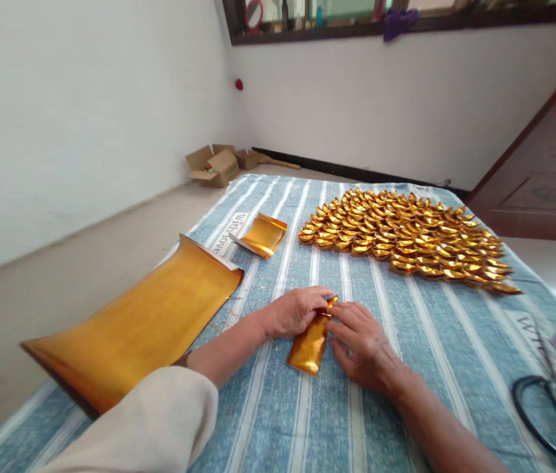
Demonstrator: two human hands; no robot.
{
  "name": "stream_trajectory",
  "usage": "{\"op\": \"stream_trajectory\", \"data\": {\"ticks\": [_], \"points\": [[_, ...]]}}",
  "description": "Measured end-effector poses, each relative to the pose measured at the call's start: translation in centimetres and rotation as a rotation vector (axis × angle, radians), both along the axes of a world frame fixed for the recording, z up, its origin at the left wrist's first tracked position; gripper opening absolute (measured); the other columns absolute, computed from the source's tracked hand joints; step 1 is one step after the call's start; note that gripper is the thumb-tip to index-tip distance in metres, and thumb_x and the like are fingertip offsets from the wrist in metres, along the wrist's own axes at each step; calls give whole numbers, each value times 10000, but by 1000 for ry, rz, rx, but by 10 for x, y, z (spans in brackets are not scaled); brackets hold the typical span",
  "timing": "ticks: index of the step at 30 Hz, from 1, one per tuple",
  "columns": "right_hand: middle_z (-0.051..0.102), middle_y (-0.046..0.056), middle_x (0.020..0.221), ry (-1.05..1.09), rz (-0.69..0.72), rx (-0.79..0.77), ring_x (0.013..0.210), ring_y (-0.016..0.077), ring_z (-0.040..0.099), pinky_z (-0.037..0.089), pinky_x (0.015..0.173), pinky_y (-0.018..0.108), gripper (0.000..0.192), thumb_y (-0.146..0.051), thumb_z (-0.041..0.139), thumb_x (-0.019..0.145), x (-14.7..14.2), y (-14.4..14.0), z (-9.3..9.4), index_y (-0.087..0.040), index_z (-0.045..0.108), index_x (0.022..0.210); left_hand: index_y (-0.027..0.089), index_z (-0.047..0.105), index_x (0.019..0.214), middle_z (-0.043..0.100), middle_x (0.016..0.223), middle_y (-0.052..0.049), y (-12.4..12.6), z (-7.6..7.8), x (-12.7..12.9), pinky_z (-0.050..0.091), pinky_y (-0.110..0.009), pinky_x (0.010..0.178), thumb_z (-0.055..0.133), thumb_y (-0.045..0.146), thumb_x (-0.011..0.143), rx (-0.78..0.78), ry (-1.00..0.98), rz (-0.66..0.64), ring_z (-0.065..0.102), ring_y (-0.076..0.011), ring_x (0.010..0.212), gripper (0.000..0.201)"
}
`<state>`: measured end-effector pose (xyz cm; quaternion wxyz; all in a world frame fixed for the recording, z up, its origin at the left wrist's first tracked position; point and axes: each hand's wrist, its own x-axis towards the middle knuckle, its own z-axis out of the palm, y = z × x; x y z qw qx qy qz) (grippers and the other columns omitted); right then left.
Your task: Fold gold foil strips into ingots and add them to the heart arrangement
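Observation:
A folded strip of gold foil paper (308, 347) lies on the blue striped cloth (406, 368) between my hands. My left hand (293, 312) pinches its far end from the left. My right hand (362, 345) presses the same end and its right edge with the fingertips. Beyond them, a large patch of folded gold paper ingots (406, 236) covers the far middle of the cloth in tight rows.
A big curled gold foil sheet (134, 325) lies at the left edge. A small stack of gold sheets (262, 234) sits beyond it. Black scissors (551, 410) lie at the right. Open cardboard boxes (213, 165) stand on the floor by the far wall.

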<state>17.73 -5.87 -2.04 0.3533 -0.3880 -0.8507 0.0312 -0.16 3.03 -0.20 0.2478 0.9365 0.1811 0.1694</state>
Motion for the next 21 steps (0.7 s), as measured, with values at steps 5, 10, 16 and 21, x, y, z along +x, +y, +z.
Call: {"op": "stream_trajectory", "data": {"ticks": [5, 10, 16, 21], "points": [[643, 115, 1034, -111, 16, -101, 997, 252, 564, 465, 844, 439, 186, -129, 524, 821, 0, -1, 5, -174, 631, 967, 139, 663, 889, 671, 1107, -107, -14, 4, -8, 463, -359, 971, 474, 90, 874, 114, 46, 57, 605, -198, 1076, 196], [633, 103, 1061, -155, 42, -158, 996, 241, 558, 449, 845, 420, 182, -232, 550, 863, 5, -1, 10, -188, 637, 1017, 159, 659, 976, 674, 1114, -83, -41, 15, -30, 400, -399, 1035, 489, 104, 871, 163, 94, 77, 582, -201, 1109, 208], [627, 90, 1081, -175, 59, -164, 1013, 229, 562, 446, 853, 398, 233, -356, 527, 915, 8, 0, 11, -220, 650, 1058, 148, 628, 1038, 563, 1299, -165, -69, 29, -46, 329, -500, 1066, 756, 360, 688, 13, 173, 134, 464, -304, 1260, 428], [643, 77, 1034, -165, 47, -136, 1000, 217, 575, 458, 849, 395, 247, -404, 525, 916, 7, 2, 7, -232, 655, 1035, 163, 622, 897, 550, 1319, -154, -72, 25, -44, 325, -505, 1065, 759, 285, 673, -35, 136, 208, 449, -314, 1273, 290]]}}
